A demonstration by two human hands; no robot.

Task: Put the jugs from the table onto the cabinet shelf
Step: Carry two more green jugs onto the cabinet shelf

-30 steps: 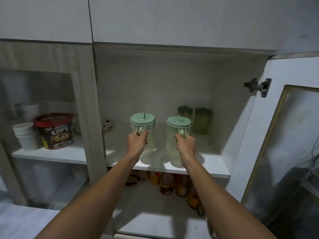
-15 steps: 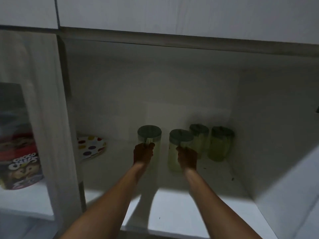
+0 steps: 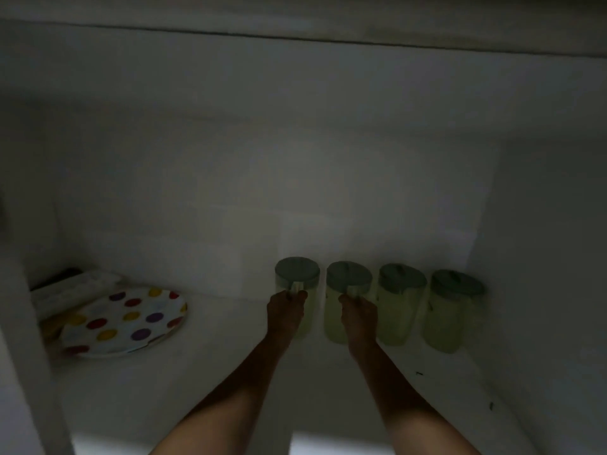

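Observation:
Several clear jugs with pale green lids stand in a row at the back of the dim cabinet shelf [image 3: 230, 382]. My left hand [image 3: 285, 311] is closed around the handle of the leftmost jug [image 3: 297, 274]. My right hand [image 3: 358, 315] grips the handle of the second jug [image 3: 348, 277]. Both jugs stand upright at the back wall. To their right stand a third jug [image 3: 399, 307] and a fourth jug [image 3: 451, 313], untouched. My hands hide the fronts of the two held jugs.
A white plate with coloured dots [image 3: 126, 323] lies on the shelf at the left, with flat white items behind it. The cabinet's side wall [image 3: 542, 290] rises just right of the fourth jug. A vertical divider [image 3: 29, 356] bounds the shelf on the left.
My arms have pushed both jugs deeper into the cabinet, from the shelf's front to the back wall, in line with the other two jugs. The view has moved in closer.

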